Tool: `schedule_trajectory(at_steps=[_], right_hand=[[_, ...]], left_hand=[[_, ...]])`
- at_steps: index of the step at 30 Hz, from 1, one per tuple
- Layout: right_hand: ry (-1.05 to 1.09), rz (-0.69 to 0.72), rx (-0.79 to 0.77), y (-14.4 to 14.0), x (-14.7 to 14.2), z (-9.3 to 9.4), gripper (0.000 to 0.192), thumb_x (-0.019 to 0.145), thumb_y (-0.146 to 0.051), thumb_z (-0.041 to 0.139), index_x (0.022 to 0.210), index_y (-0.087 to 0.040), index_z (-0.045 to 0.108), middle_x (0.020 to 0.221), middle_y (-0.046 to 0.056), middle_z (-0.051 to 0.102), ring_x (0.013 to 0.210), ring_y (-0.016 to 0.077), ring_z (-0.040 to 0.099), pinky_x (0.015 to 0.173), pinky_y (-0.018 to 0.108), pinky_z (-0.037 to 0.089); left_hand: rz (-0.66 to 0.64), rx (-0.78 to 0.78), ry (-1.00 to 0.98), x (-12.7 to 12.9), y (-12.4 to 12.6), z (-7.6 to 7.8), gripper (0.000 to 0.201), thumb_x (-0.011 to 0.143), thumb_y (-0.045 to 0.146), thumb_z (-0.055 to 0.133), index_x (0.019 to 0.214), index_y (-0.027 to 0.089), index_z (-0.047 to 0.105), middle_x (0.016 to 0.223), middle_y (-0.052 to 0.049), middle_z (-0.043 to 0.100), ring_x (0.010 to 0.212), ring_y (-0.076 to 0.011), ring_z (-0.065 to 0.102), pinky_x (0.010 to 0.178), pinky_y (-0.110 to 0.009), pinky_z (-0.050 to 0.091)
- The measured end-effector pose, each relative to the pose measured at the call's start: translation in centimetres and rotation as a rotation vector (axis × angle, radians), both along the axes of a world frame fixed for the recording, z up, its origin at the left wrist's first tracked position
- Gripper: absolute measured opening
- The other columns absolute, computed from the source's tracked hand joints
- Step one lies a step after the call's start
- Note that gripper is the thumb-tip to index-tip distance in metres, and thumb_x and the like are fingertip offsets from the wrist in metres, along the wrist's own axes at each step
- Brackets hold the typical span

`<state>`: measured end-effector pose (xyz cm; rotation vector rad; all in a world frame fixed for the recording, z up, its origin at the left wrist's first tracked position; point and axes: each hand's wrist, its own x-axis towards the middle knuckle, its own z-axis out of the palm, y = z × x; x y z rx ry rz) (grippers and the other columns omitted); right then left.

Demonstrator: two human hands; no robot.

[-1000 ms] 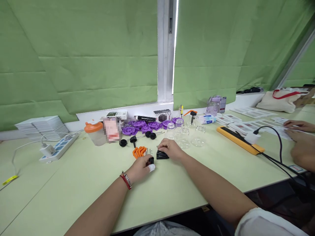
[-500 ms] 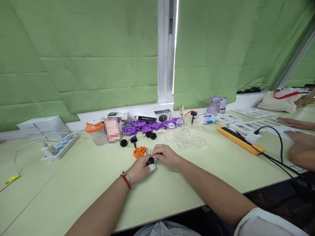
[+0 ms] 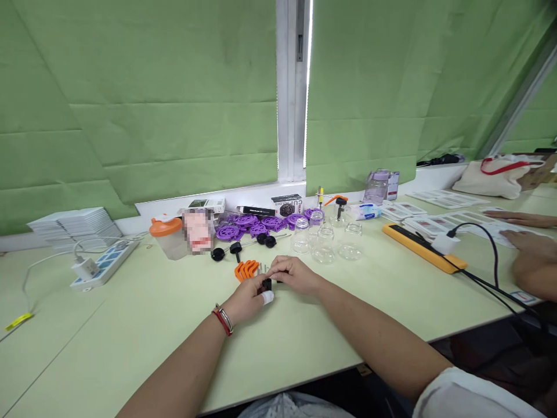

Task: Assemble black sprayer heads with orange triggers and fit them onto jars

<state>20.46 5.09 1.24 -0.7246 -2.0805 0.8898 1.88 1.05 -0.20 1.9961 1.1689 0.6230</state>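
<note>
My left hand (image 3: 248,297), its thumb wrapped in white, is closed round a small black part (image 3: 267,285). From the other side my right hand (image 3: 296,276) comes in with thumb and fingers pinched together, touching or almost touching that part. What the pinch holds is hidden; a dark bit shows just under those fingers. Beyond the left hand lie several orange angled pieces (image 3: 246,270), with thin metal pins (image 3: 261,268) beside them. Farther off are black round knobs (image 3: 217,254), some with metal rods.
Glass jars (image 3: 323,253) stand ahead to the right. Behind are purple openwork pieces (image 3: 246,223) and an orange-lidded cup (image 3: 167,244). A yellow power strip (image 3: 422,248) with cables lies right, a white one (image 3: 104,266) left. Another person's hands (image 3: 524,247) rest on papers at far right.
The view has shifted very slightly. A dark bit now shows under my right fingers; both hands otherwise keep nearly the same place and grip.
</note>
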Motion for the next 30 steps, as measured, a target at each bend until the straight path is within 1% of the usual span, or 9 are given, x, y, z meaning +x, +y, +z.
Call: schedule_trajectory(at_steps=[2,4,6,8,10,13,20,27,30], right_hand=[[0.000,-0.111,0.022,1.0,0.8,-0.1,0.018,0.083,-0.016,0.055,0.089,-0.019,0.072,0.089,0.004,0.065,0.083,0.0135,0.061,0.080,0.026,0.047],[-0.044,-0.332,0.052,2.4,2.1,-0.3,0.021,0.084,-0.015,0.051,0.092,-0.019,0.071,0.094,0.006,0.067,0.089,0.0150,0.061,0.084,0.028,0.046],[-0.193,-0.526,0.049,3.7,3.4,-0.7,0.024,0.085,-0.014,0.049,0.096,-0.019,0.070,0.102,0.006,0.068,0.095,0.0177,0.061,0.086,0.030,0.045],[-0.354,-0.579,0.047,4.6,4.4,-1.2,0.025,0.084,-0.015,0.050,0.099,-0.020,0.070,0.106,0.007,0.068,0.099,0.0198,0.060,0.087,0.030,0.043],[-0.491,-0.580,0.057,5.1,4.8,-1.6,0.026,0.083,-0.016,0.051,0.101,-0.021,0.070,0.107,0.007,0.068,0.099,0.0205,0.060,0.084,0.028,0.043],[-0.622,-0.564,0.084,5.2,4.5,-1.8,0.023,0.082,-0.017,0.054,0.097,-0.022,0.071,0.101,0.007,0.070,0.096,0.0208,0.061,0.077,0.026,0.041],[-0.686,-0.574,0.088,5.3,3.8,-2.1,0.019,0.082,-0.020,0.054,0.084,-0.021,0.072,0.082,0.007,0.070,0.082,0.0193,0.061,0.066,0.024,0.037],[-0.698,-0.600,0.109,5.7,3.8,-2.4,0.020,0.079,-0.013,0.053,0.083,-0.020,0.071,0.085,0.008,0.069,0.083,0.0203,0.060,0.064,0.025,0.037],[-0.676,-0.616,0.129,5.6,3.8,-2.3,0.026,0.081,-0.010,0.048,0.093,-0.019,0.069,0.097,0.009,0.067,0.089,0.0206,0.059,0.068,0.026,0.038]], left_hand=[[-0.001,-0.015,0.007,0.0,0.0,0.1,0.019,0.078,0.037,0.052,0.081,0.018,0.047,0.068,0.004,0.040,0.062,-0.0120,0.038,0.059,-0.026,0.032],[-0.001,-0.030,0.008,0.1,0.0,0.2,0.020,0.078,0.038,0.052,0.078,0.019,0.045,0.068,0.004,0.040,0.061,-0.0119,0.038,0.059,-0.026,0.032],[0.005,-0.039,0.012,0.1,-0.1,0.2,0.021,0.078,0.039,0.052,0.077,0.019,0.044,0.068,0.004,0.040,0.061,-0.0123,0.039,0.060,-0.026,0.033],[0.011,-0.044,0.023,0.1,-0.1,0.3,0.022,0.078,0.041,0.051,0.077,0.020,0.043,0.068,0.003,0.041,0.062,-0.0129,0.040,0.060,-0.027,0.034],[0.012,-0.043,0.031,0.1,-0.1,0.3,0.023,0.078,0.042,0.051,0.077,0.020,0.044,0.069,0.003,0.041,0.062,-0.0133,0.041,0.060,-0.027,0.035],[0.012,-0.037,0.032,0.0,-0.1,0.3,0.024,0.078,0.043,0.051,0.077,0.020,0.044,0.069,0.003,0.042,0.063,-0.0135,0.041,0.061,-0.027,0.036],[-0.009,-0.061,-0.010,-0.1,0.1,0.0,0.021,0.078,0.040,0.052,0.078,0.020,0.045,0.070,0.003,0.040,0.063,-0.0128,0.040,0.061,-0.027,0.035],[-0.005,-0.042,-0.016,-0.2,0.1,-0.1,0.020,0.078,0.039,0.051,0.080,0.020,0.046,0.070,0.003,0.041,0.063,-0.0133,0.040,0.062,-0.027,0.036],[-0.007,-0.035,-0.014,-0.2,0.1,-0.2,0.020,0.079,0.039,0.051,0.080,0.020,0.046,0.070,0.003,0.041,0.063,-0.0132,0.040,0.062,-0.027,0.036]])
